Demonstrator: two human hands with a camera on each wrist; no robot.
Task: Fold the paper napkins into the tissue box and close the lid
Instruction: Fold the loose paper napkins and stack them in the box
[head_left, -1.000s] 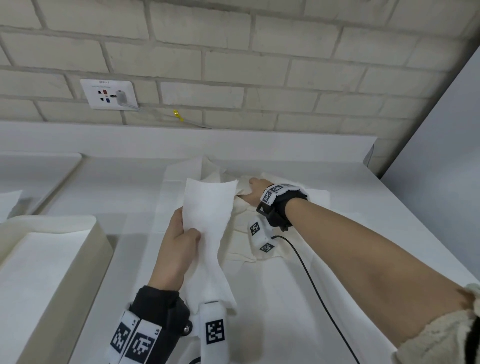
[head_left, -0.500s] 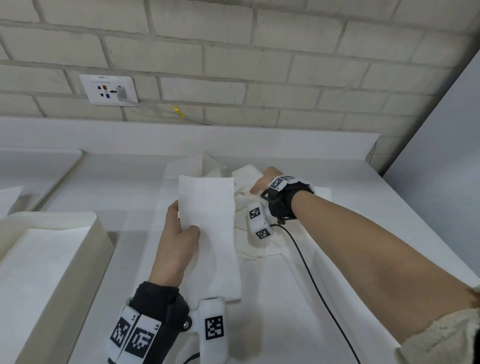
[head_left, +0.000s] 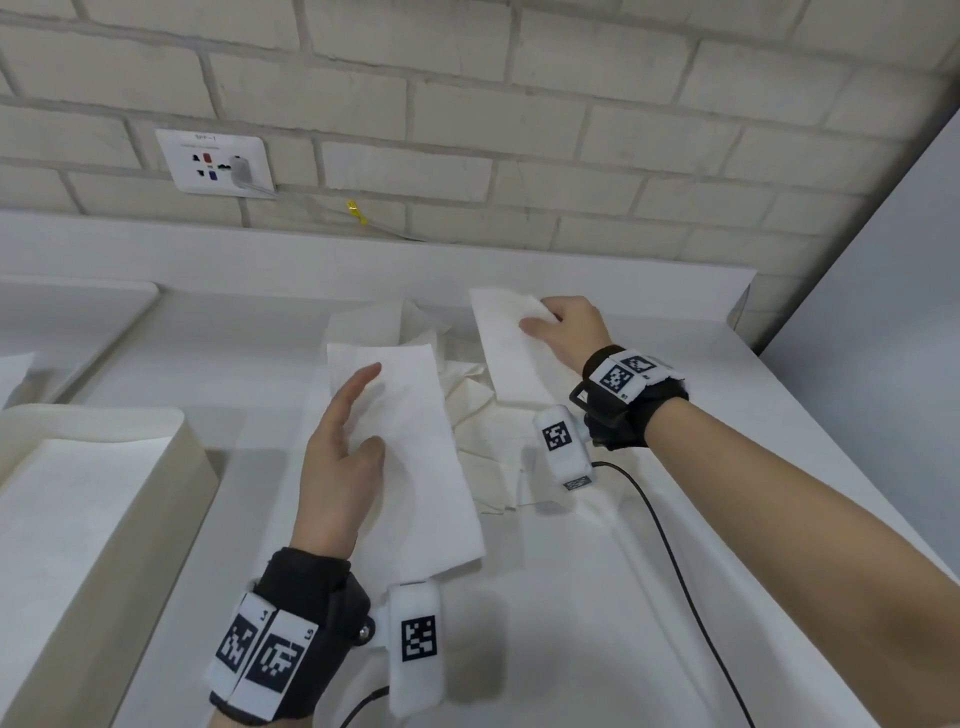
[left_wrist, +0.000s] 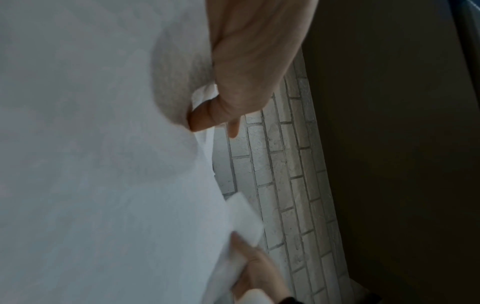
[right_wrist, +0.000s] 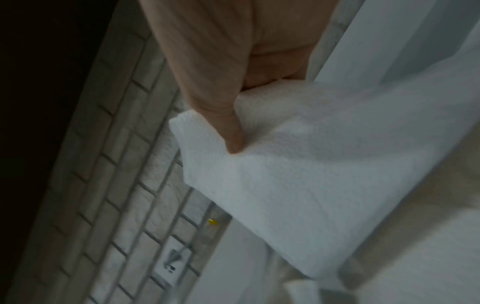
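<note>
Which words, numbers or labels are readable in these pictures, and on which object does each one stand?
"L4" and "L5": on the marker tags of the left wrist band.
A small line of print on top of the wall socket plate: too blurred to read.
A small label on the right wrist band: too small to read.
A small mark on the right wrist camera: too small to read.
The napkins and the wrist views show no text.

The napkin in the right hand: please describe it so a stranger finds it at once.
On the white counter under the brick wall, find the crumpled napkin pile. Just right of it, the right hand pinches a folded napkin: flat, raised, and farther back than the left hand's.
</note>
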